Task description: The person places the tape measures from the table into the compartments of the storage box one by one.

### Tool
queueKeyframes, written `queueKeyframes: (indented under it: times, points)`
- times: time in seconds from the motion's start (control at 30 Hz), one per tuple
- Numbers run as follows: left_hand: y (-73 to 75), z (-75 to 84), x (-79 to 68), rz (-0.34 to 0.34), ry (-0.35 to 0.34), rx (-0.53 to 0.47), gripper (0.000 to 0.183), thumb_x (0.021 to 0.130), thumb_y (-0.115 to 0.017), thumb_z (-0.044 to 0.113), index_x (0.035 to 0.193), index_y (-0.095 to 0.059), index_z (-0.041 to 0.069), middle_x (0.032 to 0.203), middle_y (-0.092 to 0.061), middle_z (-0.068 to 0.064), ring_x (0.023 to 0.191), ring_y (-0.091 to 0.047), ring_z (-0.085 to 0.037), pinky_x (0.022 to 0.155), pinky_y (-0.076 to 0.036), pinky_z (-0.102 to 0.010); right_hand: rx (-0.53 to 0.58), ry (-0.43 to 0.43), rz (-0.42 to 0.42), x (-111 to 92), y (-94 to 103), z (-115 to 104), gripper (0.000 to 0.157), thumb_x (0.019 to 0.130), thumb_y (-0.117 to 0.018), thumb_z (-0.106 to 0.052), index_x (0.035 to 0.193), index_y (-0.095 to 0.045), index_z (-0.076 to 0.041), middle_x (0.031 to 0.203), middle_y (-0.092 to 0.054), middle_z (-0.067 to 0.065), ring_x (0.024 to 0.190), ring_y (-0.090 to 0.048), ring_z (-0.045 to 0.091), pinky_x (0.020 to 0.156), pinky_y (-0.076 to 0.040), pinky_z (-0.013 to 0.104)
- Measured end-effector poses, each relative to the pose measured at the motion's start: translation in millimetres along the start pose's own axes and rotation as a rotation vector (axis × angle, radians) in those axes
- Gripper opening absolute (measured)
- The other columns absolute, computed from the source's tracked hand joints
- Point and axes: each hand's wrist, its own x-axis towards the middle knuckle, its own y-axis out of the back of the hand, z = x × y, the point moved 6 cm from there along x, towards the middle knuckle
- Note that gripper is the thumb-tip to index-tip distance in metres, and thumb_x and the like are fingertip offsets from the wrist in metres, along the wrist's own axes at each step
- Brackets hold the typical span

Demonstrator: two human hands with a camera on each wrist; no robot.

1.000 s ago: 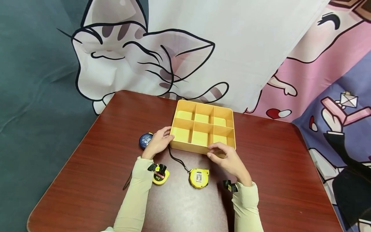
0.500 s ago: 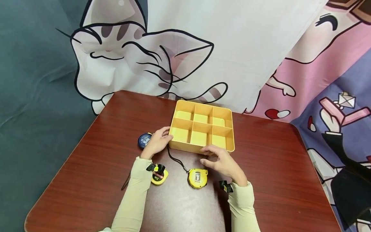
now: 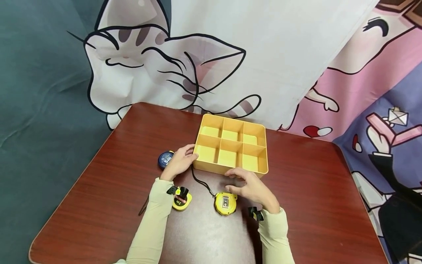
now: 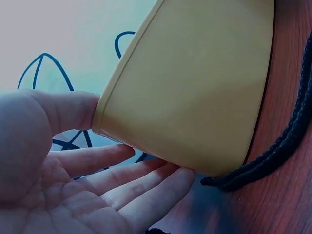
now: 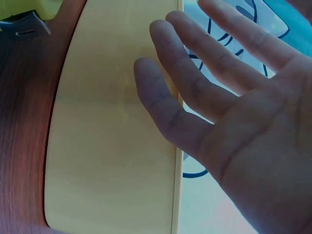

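A yellow box (image 3: 214, 167) with several compartments sits toward the back of the table. My left hand (image 3: 179, 161) touches its front left corner. In the left wrist view the thumb reaches the rim, while nearly straight fingers (image 4: 158, 192) lie along the side wall. My right hand (image 3: 248, 185) hovers before the box's front wall, fingers loosely bent and holding nothing. Just left of that hand, a yellow tape measure (image 3: 225, 203) lies on the table, its black cord (image 3: 202, 181) running to the box. The right wrist view shows bent fingers (image 5: 151, 83) overlapping the front wall.
Partly behind my left hand lies a blue tape measure (image 3: 165, 159) marked 5m. A black and yellow tape measure (image 3: 182, 202) marked 2m is beside my left wrist, partly covered. A cartoon-printed curtain (image 3: 273, 47) hangs behind the brown table (image 3: 313, 190).
My right hand has shifted left and slightly nearer along the box's front, toward the yellow tape measure. The left hand stays at the box corner.
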Motion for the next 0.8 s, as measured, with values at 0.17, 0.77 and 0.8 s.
queueKeyframes:
  times: [0.17,0.77,0.8]
  points:
    - [-0.2,-1.5,1.1,-0.004,-0.011,0.007,0.054,0.090,-0.054,0.020,0.139,-0.036,0.003,0.134,-0.045,-0.020,0.122,-0.046,-0.030,0.099,-0.038,-0.040,-0.028,0.016,-0.063,2,-8.8,-2,0.037,0.077,-0.073,-0.023,0.111,-0.060,-0.019,0.105,-0.061,0.001,0.099,-0.057,0.026,0.083,-0.047,0.044]
    - [0.1,-1.7,0.5,0.010,0.004,0.008,0.053,0.091,-0.053,0.021,0.139,-0.037,0.006,0.134,-0.046,-0.019,0.123,-0.046,-0.029,0.099,-0.038,-0.040,-0.223,-0.111,-0.359,-1,-42.8,-2,0.061,0.068,-0.078,-0.031,0.125,-0.056,-0.022,0.119,-0.046,-0.001,0.111,-0.045,0.022,0.089,-0.040,0.041]
    - [0.1,-2.0,-0.1,0.012,0.006,0.006,0.053,0.091,-0.053,0.021,0.139,-0.037,0.006,0.134,-0.046,-0.019,0.123,-0.046,-0.029,0.098,-0.038,-0.040,-0.235,-0.115,-0.368,-2,-45.1,-2,0.061,0.068,-0.078,-0.031,0.124,-0.056,-0.022,0.118,-0.046,-0.001,0.112,-0.044,0.021,0.089,-0.040,0.041]
